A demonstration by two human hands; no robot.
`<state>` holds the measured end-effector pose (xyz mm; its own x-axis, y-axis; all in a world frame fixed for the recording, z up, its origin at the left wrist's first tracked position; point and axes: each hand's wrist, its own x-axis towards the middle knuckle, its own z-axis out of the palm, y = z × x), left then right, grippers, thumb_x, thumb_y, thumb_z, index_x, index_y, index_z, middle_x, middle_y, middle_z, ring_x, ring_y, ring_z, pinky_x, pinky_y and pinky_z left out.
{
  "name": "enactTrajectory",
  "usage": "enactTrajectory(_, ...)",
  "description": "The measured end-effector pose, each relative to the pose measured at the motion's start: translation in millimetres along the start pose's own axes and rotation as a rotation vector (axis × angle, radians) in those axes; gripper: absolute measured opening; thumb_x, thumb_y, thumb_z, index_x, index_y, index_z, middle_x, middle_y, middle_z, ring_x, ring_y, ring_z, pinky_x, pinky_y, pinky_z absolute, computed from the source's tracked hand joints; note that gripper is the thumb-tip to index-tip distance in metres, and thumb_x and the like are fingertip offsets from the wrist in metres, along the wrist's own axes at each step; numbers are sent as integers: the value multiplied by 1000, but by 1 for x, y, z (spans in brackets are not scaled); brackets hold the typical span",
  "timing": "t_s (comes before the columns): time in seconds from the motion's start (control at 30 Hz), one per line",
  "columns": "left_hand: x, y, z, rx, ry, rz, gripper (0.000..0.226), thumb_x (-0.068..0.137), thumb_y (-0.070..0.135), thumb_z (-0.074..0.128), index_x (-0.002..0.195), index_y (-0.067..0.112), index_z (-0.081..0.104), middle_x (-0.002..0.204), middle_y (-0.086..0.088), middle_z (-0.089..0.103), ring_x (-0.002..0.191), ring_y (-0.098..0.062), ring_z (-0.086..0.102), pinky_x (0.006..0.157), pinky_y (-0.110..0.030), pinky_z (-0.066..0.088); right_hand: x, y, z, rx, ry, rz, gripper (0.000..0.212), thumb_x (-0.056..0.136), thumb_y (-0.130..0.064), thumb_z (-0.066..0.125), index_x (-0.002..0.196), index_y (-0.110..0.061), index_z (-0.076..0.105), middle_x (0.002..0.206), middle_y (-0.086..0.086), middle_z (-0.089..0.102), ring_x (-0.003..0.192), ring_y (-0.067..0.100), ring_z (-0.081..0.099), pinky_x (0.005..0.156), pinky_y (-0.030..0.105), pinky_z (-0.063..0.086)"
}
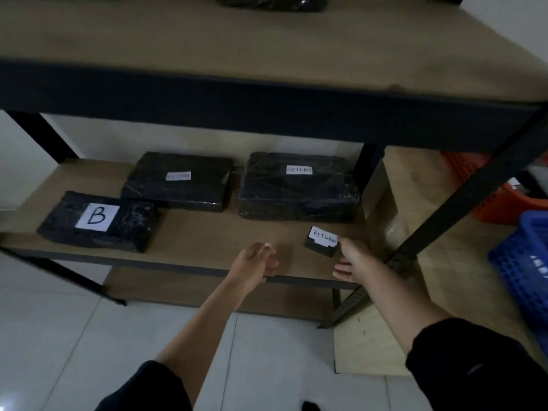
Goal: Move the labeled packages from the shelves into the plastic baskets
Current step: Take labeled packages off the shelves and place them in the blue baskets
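Item: small RETURN package (pixel 321 244), black-wrapped, with a white handwritten label standing proud of its top. Location: front right of the lower shelf (pixel 207 232), close to the front edge. Judged light and rigid, small enough for one hand. The film wrap looks slick, so best taken across its two short sides with thumb and fingers, not by the paper label, which could tear away.

Right hand (pixel 351 259): fingers spread, fingertips touching or just beside the package's right side (which of the two cannot be told); nothing held. Left hand (pixel 255 259): loosely curled, empty, over the shelf edge, well clear of the package.

Other stock, same shelf: two large RETURN packages (pixel 178 180) (pixel 298 186) side by side at the back, and one B package (pixel 99 221) front left. All are flat, plastic-wrapped slabs, probably heavier, calling for two hands under the long edges. One more dark package (pixel 272 1) sits on the upper shelf, only partly in view.

Containers: orange basket (pixel 498 203) and blue basket (pixel 522 262) on the floor to the right, beyond the shelf post. Contents are largely hidden; something pale shows in the orange one.
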<state>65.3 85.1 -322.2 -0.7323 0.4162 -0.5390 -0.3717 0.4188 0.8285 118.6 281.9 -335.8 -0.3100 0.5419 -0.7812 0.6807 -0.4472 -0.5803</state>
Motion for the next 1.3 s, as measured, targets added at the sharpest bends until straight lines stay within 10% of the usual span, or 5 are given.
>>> enactTrajectory(0.23,18,-25,8,-21,-20,-65,31,99,35,38,110,15,59,104,-6,66,93,-22,65,69,-24,48,35,0,9,190,-57,18,39,96,-37,52,129,-16,49,130,16,49,103,35,57,72,40,55)
enactTrajectory(0.4,22,-23,11,-27,-2,-66,32,99,35,38,110,13,59,105,-9,66,89,-20,65,66,-23,46,42,-2,13,271,-33,-25,19,95,-25,58,84,-11,51,112,14,54,97,26,54,84,39,57)
enactTrajectory(0.57,23,-17,12,-23,8,-48,32,100,34,36,111,14,59,104,-8,68,92,-22,65,72,-25,49,40,-1,11,267,-74,-103,23,91,-23,63,109,-11,56,111,13,62,98,23,59,75,34,58)
enactTrajectory(1.3,-98,37,-11,-109,57,105,33,99,35,37,105,15,62,97,-5,70,90,-19,67,76,-27,49,-160,3,-37,240,-367,-537,26,88,-40,63,98,-17,70,90,8,71,71,20,62,70,33,55)
